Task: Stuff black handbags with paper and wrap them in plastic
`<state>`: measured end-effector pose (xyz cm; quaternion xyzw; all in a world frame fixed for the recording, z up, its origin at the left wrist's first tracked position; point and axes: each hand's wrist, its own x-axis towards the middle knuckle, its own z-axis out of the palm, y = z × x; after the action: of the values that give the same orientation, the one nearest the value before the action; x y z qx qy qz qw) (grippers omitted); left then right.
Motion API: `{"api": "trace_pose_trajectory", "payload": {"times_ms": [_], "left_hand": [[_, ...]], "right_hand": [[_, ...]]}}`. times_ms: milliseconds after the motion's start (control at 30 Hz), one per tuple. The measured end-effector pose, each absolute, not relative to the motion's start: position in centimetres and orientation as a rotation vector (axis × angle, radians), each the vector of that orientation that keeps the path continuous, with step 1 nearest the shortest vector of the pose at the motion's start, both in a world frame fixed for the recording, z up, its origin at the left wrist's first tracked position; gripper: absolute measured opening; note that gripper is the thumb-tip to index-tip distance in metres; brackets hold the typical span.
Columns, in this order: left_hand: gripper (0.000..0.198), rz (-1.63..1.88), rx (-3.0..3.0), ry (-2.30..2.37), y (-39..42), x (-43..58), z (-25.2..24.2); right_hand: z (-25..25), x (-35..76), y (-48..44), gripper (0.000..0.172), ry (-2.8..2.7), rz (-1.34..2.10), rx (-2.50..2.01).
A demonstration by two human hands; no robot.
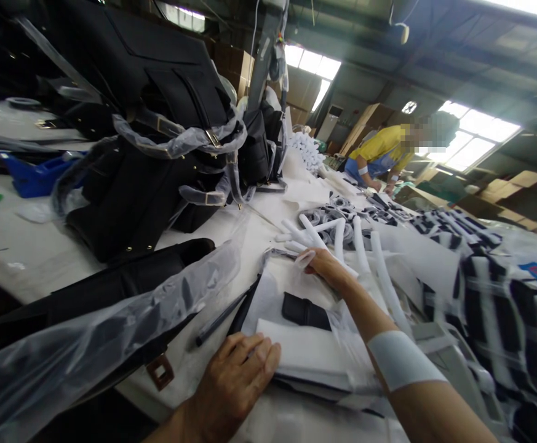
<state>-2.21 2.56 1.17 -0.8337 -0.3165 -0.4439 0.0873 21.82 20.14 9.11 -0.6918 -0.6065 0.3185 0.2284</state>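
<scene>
A black bag [306,309] lies on the table before me, with white foam sheet [302,344] and thin film over parts of it. My left hand [238,376] is closed at its near left edge, fingers bent over the foam and thumb hidden. At the far edge, my right hand [327,267] pinches a bit of clear plastic film [304,261]; its fingertips are partly hidden. A pale band wraps my right forearm. White foam rods [360,246] lie just beyond and beside the right hand. A dark strap or tube [219,320] lies left of the bag.
Black bags with plastic-wrapped straps [176,147] stand at left. A long black piece under clear plastic [111,326] crosses the near left. A blue tape dispenser [42,175] sits behind. Rolled straps [328,215] and black-and-white bundles [485,295] fill the right. Farther back, a person in yellow [379,147] bends over the table.
</scene>
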Motion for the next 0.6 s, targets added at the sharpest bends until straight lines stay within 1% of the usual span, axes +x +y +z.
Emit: {"api": "trace_pose_trajectory", "payload": {"times_ms": [33, 167, 233, 300, 367, 467, 600], "left_hand": [[0.04, -1.315, -2.484, -0.947, 2.5, -2.2, 1.1], [0.038, -1.307, -2.492, -0.931, 2.5, -2.2, 0.9], [0.037, -1.3, -2.502, -0.939, 2.5, -2.2, 0.9], [0.037, -1.302, -2.503, -0.947, 2.4, -2.2, 0.9], [0.037, -1.306, -2.503, -0.953, 2.4, -2.1, 0.9], [0.037, -1.309, -2.511, -0.95, 2.4, -2.2, 0.8], [0.038, -1.303, -2.516, -0.939, 2.5, -2.2, 0.7]], "right_hand": [[9.4, 22.0, 20.0, 0.013, -1.675, 0.793, -1.957], [10.4, 21.1, 18.2, 0.04, -1.725, 0.536, -2.074], [10.5, 19.6, 17.0, 0.05, -1.855, 0.396, -2.119], [10.2, 17.8, 16.1, 0.052, -2.021, 0.232, -2.164], [9.4, 16.2, 16.0, 0.049, -2.074, 0.171, -2.235], [7.8, 15.2, 17.1, 0.047, -1.965, 0.266, -2.347], [6.6, 16.9, 19.0, 0.052, -1.793, 0.405, -2.367]]}}
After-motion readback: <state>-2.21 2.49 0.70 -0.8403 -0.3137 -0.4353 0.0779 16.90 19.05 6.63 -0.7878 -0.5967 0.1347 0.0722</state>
